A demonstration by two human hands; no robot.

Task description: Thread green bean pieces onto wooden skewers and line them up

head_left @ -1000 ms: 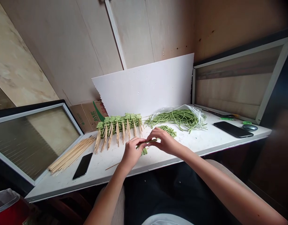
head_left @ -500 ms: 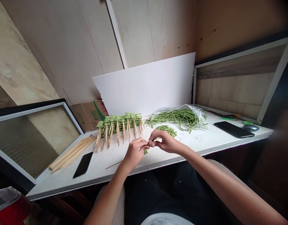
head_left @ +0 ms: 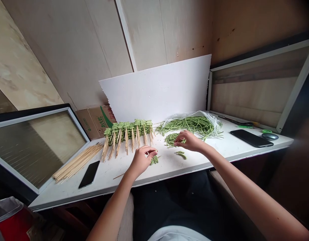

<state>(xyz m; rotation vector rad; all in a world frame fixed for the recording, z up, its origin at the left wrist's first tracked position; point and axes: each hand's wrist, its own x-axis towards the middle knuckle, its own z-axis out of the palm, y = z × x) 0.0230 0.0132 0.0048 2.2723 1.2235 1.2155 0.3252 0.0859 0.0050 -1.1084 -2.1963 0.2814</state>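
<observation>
A clear plastic bag (head_left: 216, 124) is lying on the table (head_left: 207, 156), holding long green beans (head_left: 186, 125), and some of their ends are spilling out of it. Cut bean pieces (head_left: 169, 140) are sitting in a loose pile just in front. The right hand (head_left: 189, 140) is bending over that pile, thumb and fingers nearly together; whether it is gripping a piece, I cannot tell. The left hand (head_left: 140, 160) is curling, half open, over a short row of pieces (head_left: 154, 160); what its fingertips are holding is not showing clearly. Loose pieces (head_left: 181, 155) are lying nearer the table's edge. A cardboard box (head_left: 94, 122) is standing at the back left and a red container (head_left: 15, 224) at the lower left, both hiding their contents.
</observation>
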